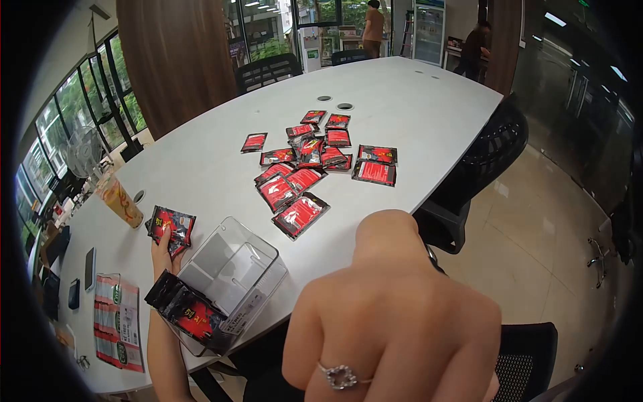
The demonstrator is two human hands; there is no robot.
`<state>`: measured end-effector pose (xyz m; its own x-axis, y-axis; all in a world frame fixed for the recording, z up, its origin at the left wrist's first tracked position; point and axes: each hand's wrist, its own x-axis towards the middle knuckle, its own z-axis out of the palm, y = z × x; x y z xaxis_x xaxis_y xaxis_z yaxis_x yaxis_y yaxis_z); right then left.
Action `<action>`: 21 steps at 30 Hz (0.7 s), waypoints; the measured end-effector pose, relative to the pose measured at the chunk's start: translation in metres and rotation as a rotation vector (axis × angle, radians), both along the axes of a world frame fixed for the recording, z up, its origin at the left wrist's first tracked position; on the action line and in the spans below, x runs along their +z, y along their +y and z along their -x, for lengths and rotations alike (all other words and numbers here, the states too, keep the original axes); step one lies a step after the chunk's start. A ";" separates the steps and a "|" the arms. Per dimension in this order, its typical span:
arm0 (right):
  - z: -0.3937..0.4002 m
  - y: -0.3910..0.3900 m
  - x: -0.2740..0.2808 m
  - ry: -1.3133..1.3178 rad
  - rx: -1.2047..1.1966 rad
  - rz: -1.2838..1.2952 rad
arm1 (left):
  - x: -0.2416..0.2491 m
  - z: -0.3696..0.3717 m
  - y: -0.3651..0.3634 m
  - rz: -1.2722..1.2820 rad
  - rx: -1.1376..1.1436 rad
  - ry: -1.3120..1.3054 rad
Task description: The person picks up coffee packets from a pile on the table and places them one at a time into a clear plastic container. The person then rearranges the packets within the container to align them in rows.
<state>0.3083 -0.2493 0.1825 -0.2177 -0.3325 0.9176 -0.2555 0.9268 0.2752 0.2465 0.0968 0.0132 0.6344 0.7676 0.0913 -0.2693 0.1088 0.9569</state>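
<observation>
My left hand is closed on a small stack of red and black sachets, held over the table's left side. Just to its right, a clear plastic box stands on the white table. More red and black sachets lean together in the box's near end, next to a printed label. My right hand is raised very close to the camera, its back showing and a ring on one finger. Its fingertips lie beyond the frame, so what they touch is hidden. Loose red sachets lie scattered and overlapping mid-table.
A drink cup stands at the left, beyond a phone and a pack of pink and white sachets. Black chairs line the table. Two people are in the background.
</observation>
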 end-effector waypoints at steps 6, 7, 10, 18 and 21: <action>0.013 0.000 -0.008 0.136 -0.023 0.175 | 0.006 -0.001 -0.011 -0.008 0.030 -0.009; 0.019 0.004 -0.010 0.244 -0.087 0.099 | 0.005 0.000 -0.010 0.004 0.015 -0.030; -0.005 -0.010 -0.006 0.134 -0.184 0.209 | 0.003 0.000 -0.007 0.012 -0.018 -0.057; -0.016 -0.018 0.006 -0.149 -0.255 0.373 | 0.009 0.003 -0.010 0.054 -0.052 -0.049; -0.037 -0.007 0.037 -0.434 -0.423 0.451 | 0.014 0.003 -0.015 0.159 -0.035 -0.115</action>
<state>0.3455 -0.2567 0.2192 -0.6159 0.2474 0.7480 0.1483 0.9688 -0.1983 0.2435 0.0820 0.0268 0.6535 0.7556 0.0446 -0.3697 0.2672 0.8899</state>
